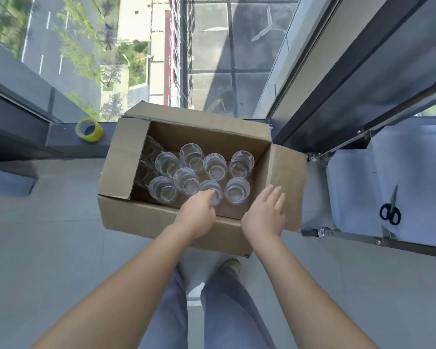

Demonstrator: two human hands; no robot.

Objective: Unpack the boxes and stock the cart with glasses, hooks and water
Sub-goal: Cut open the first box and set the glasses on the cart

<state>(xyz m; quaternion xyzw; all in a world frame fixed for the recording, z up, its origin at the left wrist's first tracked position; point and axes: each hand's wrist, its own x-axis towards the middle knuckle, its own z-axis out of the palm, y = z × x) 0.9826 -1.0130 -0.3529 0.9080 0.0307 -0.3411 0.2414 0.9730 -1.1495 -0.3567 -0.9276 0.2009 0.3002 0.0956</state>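
Left hand [198, 214]: lower centre of frame, fingers curled over the rim of a front-row glass [211, 192], pinching it.
Right hand [266, 214]: just right of it, fingers straight and loosely spread, over the box's near right corner, holding nothing.
Glasses: upright in the open cardboard box [161, 220], mid-frame.
Handling: probably light, rigid, slick, breakable; grip round the wall, lift straight.
Cart [350, 187]: right edge, with scissors [390, 210].

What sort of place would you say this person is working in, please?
Probably an upper floor of a high building, beside floor-to-ceiling glass: the window looks down on a road far below. A cardboard box of glasses sits on the tiled floor.
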